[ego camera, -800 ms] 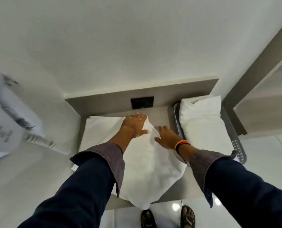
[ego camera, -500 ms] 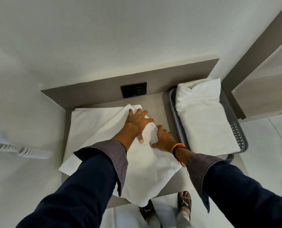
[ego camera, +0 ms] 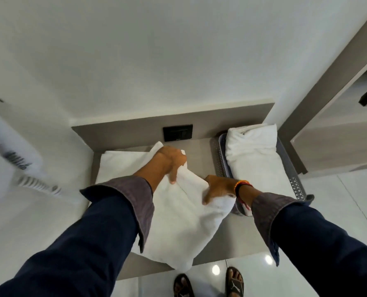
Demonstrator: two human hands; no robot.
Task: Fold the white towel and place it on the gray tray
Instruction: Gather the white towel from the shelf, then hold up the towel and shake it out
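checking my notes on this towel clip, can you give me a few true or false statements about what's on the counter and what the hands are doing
1. Both hands grip the white towel on the counter. True: left hand and right hand pinch its cloth.
2. The gray tray is empty. False: a folded towel already lies in it.
3. The tray sits left of the white towel. False: it is on the right.
4. The right wrist wears a bracelet. True.

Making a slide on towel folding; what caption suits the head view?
Both hands, left hand and right hand, grip a white towel beside a gray tray holding folded towels.
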